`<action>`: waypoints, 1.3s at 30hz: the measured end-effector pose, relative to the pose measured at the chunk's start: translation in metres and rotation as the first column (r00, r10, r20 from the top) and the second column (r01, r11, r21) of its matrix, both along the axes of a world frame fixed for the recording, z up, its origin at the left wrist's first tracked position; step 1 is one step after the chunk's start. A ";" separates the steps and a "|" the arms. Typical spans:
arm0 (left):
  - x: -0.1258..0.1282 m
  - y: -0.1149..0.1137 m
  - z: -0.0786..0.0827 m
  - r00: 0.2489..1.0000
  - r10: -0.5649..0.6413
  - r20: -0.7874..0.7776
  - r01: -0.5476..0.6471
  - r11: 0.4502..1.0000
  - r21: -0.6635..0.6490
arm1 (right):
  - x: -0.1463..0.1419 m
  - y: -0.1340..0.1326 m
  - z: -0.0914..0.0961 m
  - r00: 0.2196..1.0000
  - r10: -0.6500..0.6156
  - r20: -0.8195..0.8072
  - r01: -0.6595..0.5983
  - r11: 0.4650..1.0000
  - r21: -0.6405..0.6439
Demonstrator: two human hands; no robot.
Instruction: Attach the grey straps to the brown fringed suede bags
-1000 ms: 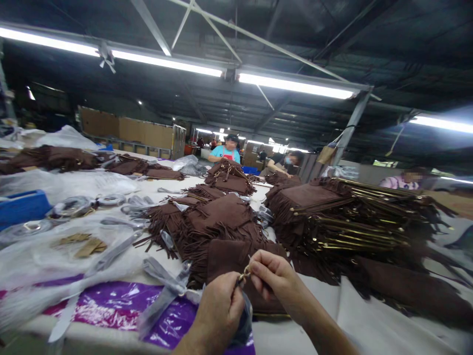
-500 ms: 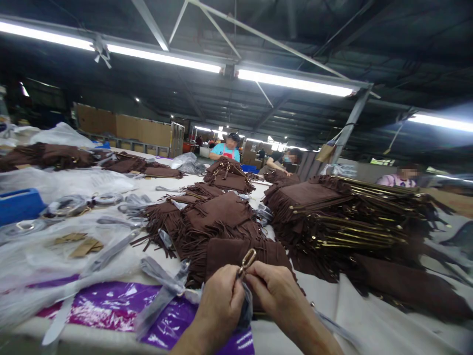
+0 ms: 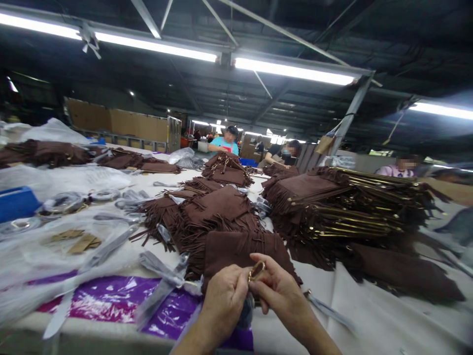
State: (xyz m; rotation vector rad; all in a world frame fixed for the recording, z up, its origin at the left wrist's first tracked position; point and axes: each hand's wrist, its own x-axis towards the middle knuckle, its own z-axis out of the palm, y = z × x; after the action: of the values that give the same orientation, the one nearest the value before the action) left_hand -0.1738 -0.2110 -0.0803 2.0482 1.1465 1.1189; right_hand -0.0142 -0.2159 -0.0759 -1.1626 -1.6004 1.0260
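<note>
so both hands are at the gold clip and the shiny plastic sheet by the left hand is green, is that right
Not quite: the head view shows the shiny plastic sheet is mostly purple, not green. The left hand and right hand are indeed at the gold clip.

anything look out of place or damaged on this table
One thing: a flat grey-white strip droops over the front edge of the pale table, near the purple plastic sheet, which looks untidy. I see no clear damage.
</note>
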 end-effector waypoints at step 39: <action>-0.027 0.086 0.020 0.935 -0.164 -0.314 0.125 0.982 -0.142 | 0.044 -0.009 0.013 0.652 -0.071 0.755 -0.275 0.906 0.322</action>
State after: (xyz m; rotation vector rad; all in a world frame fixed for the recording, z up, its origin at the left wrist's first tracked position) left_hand -0.2012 -0.1247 -0.0604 2.2347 1.1601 0.6394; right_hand 0.0294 -0.2250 -0.0625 -1.2754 -2.4231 0.1752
